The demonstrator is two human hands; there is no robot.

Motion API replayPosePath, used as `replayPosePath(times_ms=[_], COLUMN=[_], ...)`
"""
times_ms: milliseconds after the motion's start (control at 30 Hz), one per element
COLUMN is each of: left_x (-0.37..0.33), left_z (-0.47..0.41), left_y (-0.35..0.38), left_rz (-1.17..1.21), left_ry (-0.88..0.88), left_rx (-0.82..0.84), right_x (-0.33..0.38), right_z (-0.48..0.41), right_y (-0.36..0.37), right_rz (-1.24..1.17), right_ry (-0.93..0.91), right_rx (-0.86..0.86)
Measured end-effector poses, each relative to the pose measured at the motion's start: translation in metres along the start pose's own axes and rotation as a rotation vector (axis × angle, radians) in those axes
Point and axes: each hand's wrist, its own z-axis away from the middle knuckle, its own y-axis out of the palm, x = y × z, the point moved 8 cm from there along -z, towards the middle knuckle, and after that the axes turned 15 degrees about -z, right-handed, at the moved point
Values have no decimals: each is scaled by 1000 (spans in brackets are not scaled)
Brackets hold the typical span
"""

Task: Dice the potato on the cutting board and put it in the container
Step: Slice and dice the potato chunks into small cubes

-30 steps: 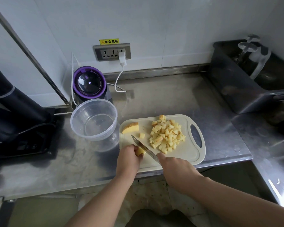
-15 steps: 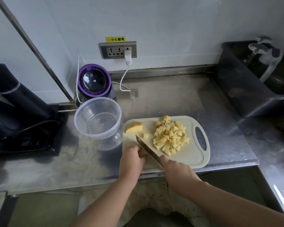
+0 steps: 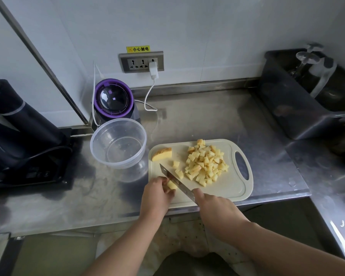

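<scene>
Steel knife (image 3: 180, 185) rests against potato piece (image 3: 171, 185), seemingly pinched by left hand (image 3: 155, 196).

A small yellow rectangular sticker (image 3: 138, 49) is showing the black characters 小心触电 beside a tiny warning symbol. It is sitting on the white wall (image 3: 207, 36) in the upper middle of the frame, just above the grey metal socket panel (image 3: 141, 62). A faint mark is glowing on the purple-rimmed round appliance (image 3: 113, 98), too small to read.

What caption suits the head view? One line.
Left hand steadies a potato piece on the cutting board; right hand dices it with a knife.
</scene>
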Motion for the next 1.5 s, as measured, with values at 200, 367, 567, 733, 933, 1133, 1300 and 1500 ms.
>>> replayPosePath(times_ms=[200, 367, 567, 733, 933, 1133, 1300, 1500], left_x=[0, 1, 1, -2, -8, -29, -41, -18], left_z=[-1, -3, -4, -2, -12, -35, -43, -46], left_y=[2, 3, 3, -1, 4, 7, 7, -31], left_rz=[-35, -39, -42, -35, -63, -61, -1, 105], left_ry=[8, 15, 14, 33, 76, 128, 193, 188], left_rx=[-3, -3, -12, -16, 6, 10, 40, -24], right_x=[0, -2, -3, -7, -31, -45, -51, -53], right_z=[-3, -5, -13, -16, -18, -19, -21, -11], right_y=[2, 5, 13, 20, 3, -11, -26, -31], right_rz=[4, 13, 41, 66, -75, -69, -117, -28], right_ry=[9, 21, 25, 62, 145, 121, 110, 38], right_rx=[-5, 13, 51, 63, -34, -64, -70, -34])
